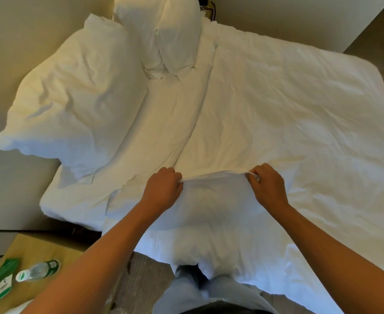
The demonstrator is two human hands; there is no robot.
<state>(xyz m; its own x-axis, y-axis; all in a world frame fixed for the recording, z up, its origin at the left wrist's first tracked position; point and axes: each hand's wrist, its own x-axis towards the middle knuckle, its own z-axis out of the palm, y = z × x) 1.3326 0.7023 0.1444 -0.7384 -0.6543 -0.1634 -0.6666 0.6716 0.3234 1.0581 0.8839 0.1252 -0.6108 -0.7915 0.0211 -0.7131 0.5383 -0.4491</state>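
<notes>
Both hands on the white cloth (213, 200), which lies at the near edge of the bed (299, 109), right in front of my legs. Left hand (164, 189) and right hand (268, 186) both have fingers curled, pinching the cloth's far hem, one at each end. Hem is taut between them and runs left-right across me, so the gripped edge's long axis is crosswise. Body of the cloth falls back from the fingers toward me and drapes off the bed edge over my knees. Hands are level and equally far out, neither nearer: symmetric grip. My guess is the next pull or fold goes square to that hem, either out over the mattress or back toward me. Cloth is plain white, soft, creased, puffed up a bit below the hem as if padded or holding air. Can't tell if it's a pillowcase with a pillow inside or just a fold of sheet. Bunched duvet (77, 98) sits far-left on the bed, pillows (159, 30) at the far end, well apart from the hands. Bottle (37, 270) on the wooden surface (50, 250) low-left, not involved
</notes>
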